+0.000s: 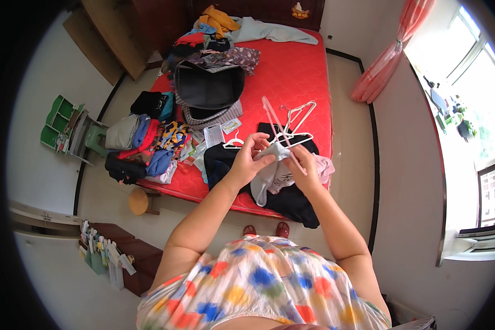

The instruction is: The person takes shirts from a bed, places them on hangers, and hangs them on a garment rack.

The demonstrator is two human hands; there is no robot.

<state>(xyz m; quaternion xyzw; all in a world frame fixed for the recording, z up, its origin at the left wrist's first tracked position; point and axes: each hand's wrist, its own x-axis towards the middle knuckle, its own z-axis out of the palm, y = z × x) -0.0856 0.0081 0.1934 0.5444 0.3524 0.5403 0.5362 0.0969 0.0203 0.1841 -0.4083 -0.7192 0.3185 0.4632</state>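
Over the near edge of the bed, my left hand (252, 158) pinches the top of a light grey garment (265, 179) between thumb and fingers. My right hand (304, 169) is closed round a pink clothes hanger (269, 111), which slants up and away, close against the garment's top. The garment hangs down with dark lettering on its front. Beneath it lie black clothes (291, 204), and a pale pink cloth (325, 168) shows beside my right hand. White hangers (297, 117) rest on the bed just beyond my hands.
The red bed (291, 71) carries an open dark bag (210, 88), folded clothes (124, 132) and a heap of garments (217, 25). A wooden stool (139, 202) stands by its near left corner. A pink curtain (388, 60) hangs beside the window at right.
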